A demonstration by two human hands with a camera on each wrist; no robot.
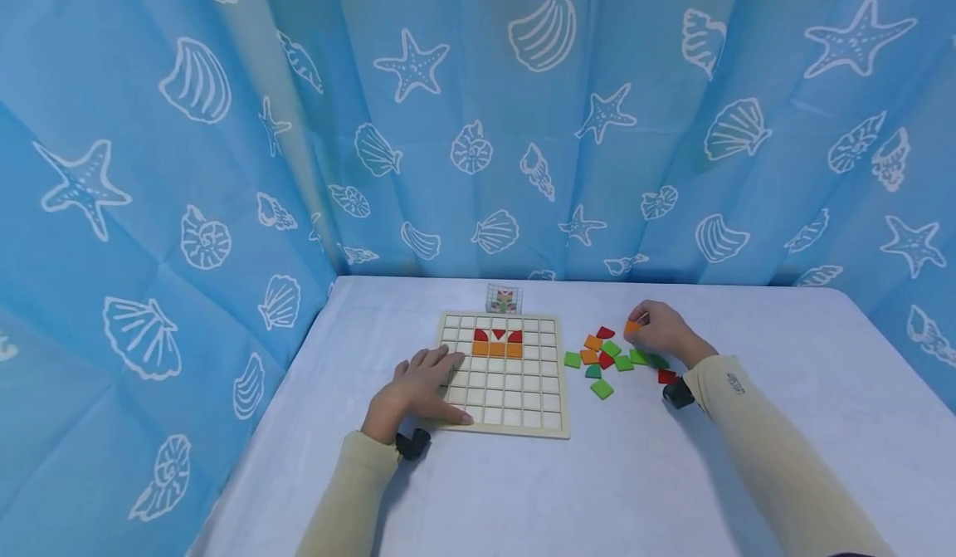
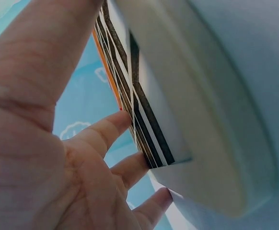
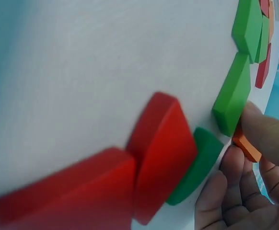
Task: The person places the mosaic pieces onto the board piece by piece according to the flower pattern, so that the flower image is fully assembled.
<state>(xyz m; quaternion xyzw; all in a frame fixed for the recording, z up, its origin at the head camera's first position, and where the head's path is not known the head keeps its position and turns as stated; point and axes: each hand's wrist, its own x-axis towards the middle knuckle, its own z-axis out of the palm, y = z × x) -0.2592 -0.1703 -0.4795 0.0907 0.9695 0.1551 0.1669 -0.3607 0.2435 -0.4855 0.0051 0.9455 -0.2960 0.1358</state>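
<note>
left hand point(image 1: 421, 384): the fingers are spread apart and rather straight; they rest on the left side of the board point(image 1: 564, 383), and the thumb lies at its near edge. it only touches, without a grip.
right hand point(image 1: 663, 329): the thumb and fingers are bent together and pinch one orange piece point(image 1: 632, 326); the right wrist view shows this piece tilted, close to a green square point(image 3: 233, 96).
board cells: the pale grid lies flat on the table point(image 1: 627, 491). inside it, a red triangle point(image 1: 499, 334) is between two red quarter-round pieces point(image 1: 514, 337); three orange squares point(image 1: 497, 349) make the row just nearer to the person.
loose pieces: to the right of the board, green, dark green, orange and red pieces lie in a scattered group, some of them touching.
card point(image 1: 504, 299): it is just beyond the far edge of the board, with a small coloured figure on a grid; its details are too small to tell.
sleeve lettering: the right sleeve point(image 1: 769, 449) carries a small dark word point(image 1: 735, 383) near the cuff, which i cannot read surely.
curtain point(image 1: 478, 59): blue, printed with white starfish and shells.
</note>
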